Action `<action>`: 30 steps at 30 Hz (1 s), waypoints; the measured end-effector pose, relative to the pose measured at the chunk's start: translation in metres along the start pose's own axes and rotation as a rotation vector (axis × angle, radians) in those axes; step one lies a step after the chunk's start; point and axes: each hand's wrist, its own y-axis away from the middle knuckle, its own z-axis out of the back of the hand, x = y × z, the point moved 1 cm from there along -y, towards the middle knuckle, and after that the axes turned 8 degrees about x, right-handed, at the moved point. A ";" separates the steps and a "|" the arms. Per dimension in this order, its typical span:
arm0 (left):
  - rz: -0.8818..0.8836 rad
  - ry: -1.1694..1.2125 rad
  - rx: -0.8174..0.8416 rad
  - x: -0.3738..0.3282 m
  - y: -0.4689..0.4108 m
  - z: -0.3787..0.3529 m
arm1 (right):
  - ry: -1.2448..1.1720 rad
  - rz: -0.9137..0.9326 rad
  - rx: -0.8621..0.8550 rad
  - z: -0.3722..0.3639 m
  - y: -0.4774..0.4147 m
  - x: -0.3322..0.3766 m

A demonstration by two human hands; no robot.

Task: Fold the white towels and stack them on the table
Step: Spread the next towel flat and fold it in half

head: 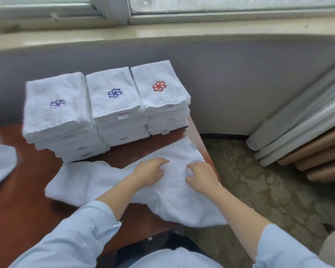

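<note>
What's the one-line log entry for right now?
step: folding | left hand: rests on towel | right hand: rests on towel | stacks: three behind, on table

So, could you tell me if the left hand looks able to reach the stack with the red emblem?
Probably yes: the left hand rests on the unfolded towel in front of the red-emblem stack, with nothing standing between.
</note>
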 end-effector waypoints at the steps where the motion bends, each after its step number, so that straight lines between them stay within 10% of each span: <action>1: 0.027 0.027 -0.035 0.007 0.009 0.004 | -0.059 0.024 -0.022 0.002 -0.003 0.010; 15: 0.424 0.269 -0.336 0.143 0.154 0.029 | -0.045 0.417 0.194 -0.013 -0.042 0.205; 30: 0.521 0.413 -0.152 0.285 0.206 0.016 | 0.075 0.222 0.219 -0.069 -0.083 0.333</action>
